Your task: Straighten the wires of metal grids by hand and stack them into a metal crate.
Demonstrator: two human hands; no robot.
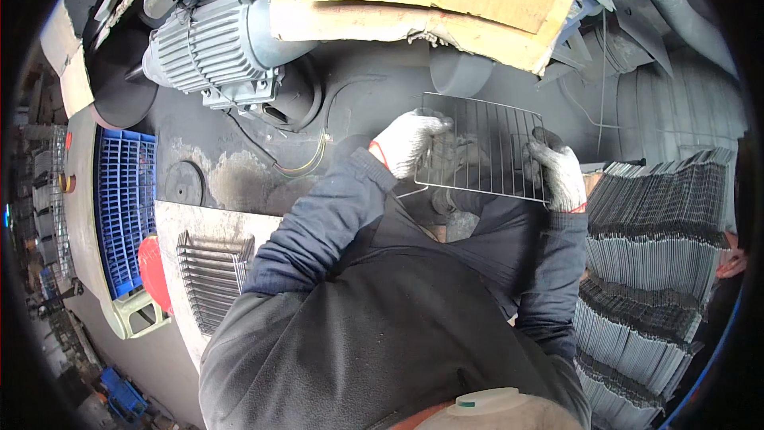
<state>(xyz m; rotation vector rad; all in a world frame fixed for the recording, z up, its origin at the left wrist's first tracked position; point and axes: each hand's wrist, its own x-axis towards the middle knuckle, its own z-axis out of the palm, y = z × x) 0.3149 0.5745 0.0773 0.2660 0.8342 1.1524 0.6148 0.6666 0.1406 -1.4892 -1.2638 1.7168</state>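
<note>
In the head view, I have the wire rack (484,146) out in front of the body, above the lap, its broad face turned up toward the camera and its long edges sloping slightly down to the right. My left grip (412,142), in a pale glove, is closed narrow on the rack's left end. My right grip (557,171) is closed narrow on the opposite end, its dark fingertips over the frame. Exactly which wires the fingers rest on, I cannot tell.

To handle this well, I would pinch the outer frame rather than the thin crosswires, which look easy to bend, and lift or lower both ends together so the rack does not twist. Holding it this flat to the eye suits checking that the bars run straight and evenly spaced. A short bent wire shows by its lower left corner; whether it belongs to the rack I cannot tell, so I would mind it against the sleeve.

On my right stand dense stacks of racks (660,201), near enough to the right forearm that a wide elbow could snag them. On my left, a smaller group of racks (211,280) lies on the pale surface (181,221). Ahead is the finned grey motor (208,41); I would judge it wise to hold the rack clear of the loose cable (320,153) below it.
</note>
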